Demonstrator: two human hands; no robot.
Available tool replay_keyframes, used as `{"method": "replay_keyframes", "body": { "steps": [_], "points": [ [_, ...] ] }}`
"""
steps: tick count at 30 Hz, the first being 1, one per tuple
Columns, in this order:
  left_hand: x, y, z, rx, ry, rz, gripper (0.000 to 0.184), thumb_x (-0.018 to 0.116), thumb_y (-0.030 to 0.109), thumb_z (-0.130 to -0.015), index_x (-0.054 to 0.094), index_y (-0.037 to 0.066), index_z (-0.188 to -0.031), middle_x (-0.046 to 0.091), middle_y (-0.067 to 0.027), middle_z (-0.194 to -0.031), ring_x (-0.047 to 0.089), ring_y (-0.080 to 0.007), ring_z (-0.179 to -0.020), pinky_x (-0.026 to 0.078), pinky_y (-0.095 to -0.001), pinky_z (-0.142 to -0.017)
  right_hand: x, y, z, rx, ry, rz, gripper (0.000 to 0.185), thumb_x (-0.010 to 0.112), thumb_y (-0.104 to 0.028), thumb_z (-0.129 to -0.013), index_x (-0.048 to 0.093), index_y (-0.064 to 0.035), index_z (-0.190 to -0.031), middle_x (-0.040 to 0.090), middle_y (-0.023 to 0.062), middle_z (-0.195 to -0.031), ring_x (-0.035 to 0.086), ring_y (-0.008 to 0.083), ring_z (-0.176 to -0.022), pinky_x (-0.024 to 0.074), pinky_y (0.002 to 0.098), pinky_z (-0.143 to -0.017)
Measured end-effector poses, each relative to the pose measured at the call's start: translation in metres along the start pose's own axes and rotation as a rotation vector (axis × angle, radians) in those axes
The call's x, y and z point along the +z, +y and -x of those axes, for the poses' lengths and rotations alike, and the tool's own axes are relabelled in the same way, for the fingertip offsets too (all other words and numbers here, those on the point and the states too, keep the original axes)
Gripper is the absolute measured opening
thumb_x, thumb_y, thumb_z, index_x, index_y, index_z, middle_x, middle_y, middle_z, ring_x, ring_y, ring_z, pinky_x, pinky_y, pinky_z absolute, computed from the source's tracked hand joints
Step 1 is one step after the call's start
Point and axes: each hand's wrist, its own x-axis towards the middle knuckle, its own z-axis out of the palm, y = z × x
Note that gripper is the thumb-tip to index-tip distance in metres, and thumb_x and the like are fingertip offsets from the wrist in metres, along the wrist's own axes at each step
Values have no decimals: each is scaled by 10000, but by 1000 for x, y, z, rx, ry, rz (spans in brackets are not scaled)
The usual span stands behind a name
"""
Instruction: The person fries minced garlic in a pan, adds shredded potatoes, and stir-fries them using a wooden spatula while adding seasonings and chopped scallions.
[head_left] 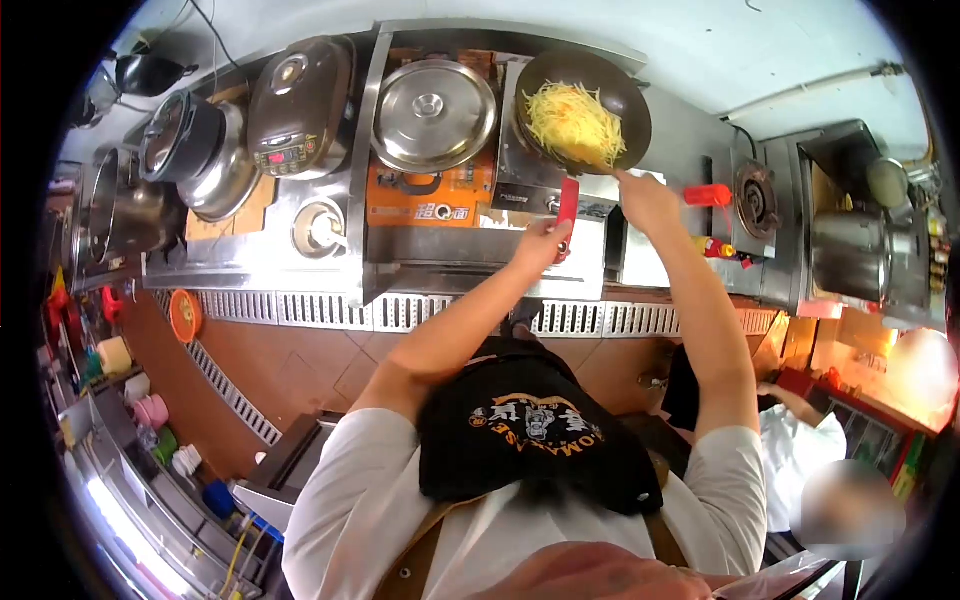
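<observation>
A dark wok (638,120) sits on the stove and holds a heap of pale yellow shreds (575,122) with some orange ones among them. My left hand (543,247) is closed round the wok's red handle (569,202), just in front of the pan. At the wok's near right rim is my right hand (648,203), its fingers wrapped round a spatula. The spatula's brownish blade (592,157) reaches into the shreds at their near edge; most of its grip is hidden by my fingers.
A lidded steel pot (434,118) stands left of the wok, with a rice cooker (300,105) beyond it. To the right are a red bottle (708,195), a gas burner (757,198) and a large steel pot (850,250). Another person (800,450) is at lower right.
</observation>
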Motion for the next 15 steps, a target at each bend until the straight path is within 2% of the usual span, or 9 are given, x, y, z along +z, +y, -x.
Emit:
{"method": "replay_keyframes", "body": {
  "steps": [2,3,5,8,12,14,15],
  "points": [
    [12,8,18,-83,-136,55,383,569,344,-909,532,6,-1083,615,-87,-820,600,-154,-619,468,-254,-555,27,15,-49,0,8,14,339,377,-218,-922,562,-209,-1206,633,168,-980,601,345,-966,482,480,-789],
    [15,0,15,-47,-111,66,363,555,337,-917,534,14,-1082,596,-71,-776,577,-127,-564,448,-250,-507,24,21,-63,39,0,-72,340,380,-233,-923,569,-191,-1203,631,158,-1026,597,342,-984,474,477,-817],
    [18,-2,16,-37,-73,49,364,556,337,-916,534,14,-1082,589,-66,-767,569,-127,-558,444,-250,-502,16,33,-75,63,3,-164,345,383,-247,-925,576,-174,-1201,630,148,-1071,593,339,-1003,466,473,-845],
    [19,1,17,-60,-41,28,370,559,339,-914,532,11,-1084,578,-56,-767,550,-121,-559,442,-250,-509,10,53,-82,150,218,-436,295,390,-211,-876,642,-120,-1000,649,138,-1036,598,348,-1000,485,462,-830],
    [22,0,16,-60,-13,38,345,584,331,-904,528,52,-1099,548,-38,-729,506,-127,-535,418,-263,-496,46,23,-128,-66,158,-212,319,425,-173,-856,603,-137,-1119,653,163,-1013,627,337,-945,510,442,-787],
    [23,2,16,-83,3,53,332,577,325,-908,531,53,-1094,546,-35,-711,504,-127,-525,409,-265,-482,20,-7,-88,-54,29,-197,345,445,-142,-842,586,-146,-1157,661,177,-961,640,336,-912,518,449,-754],
    [24,1,18,-89,-2,44,332,577,325,-908,531,53,-1094,546,-35,-711,504,-127,-525,409,-265,-482,25,-6,-78,-96,-46,-116,460,468,-134,-832,499,-217,-1284,646,184,-974,646,333,-900,522,441,-740]
  ]
}}
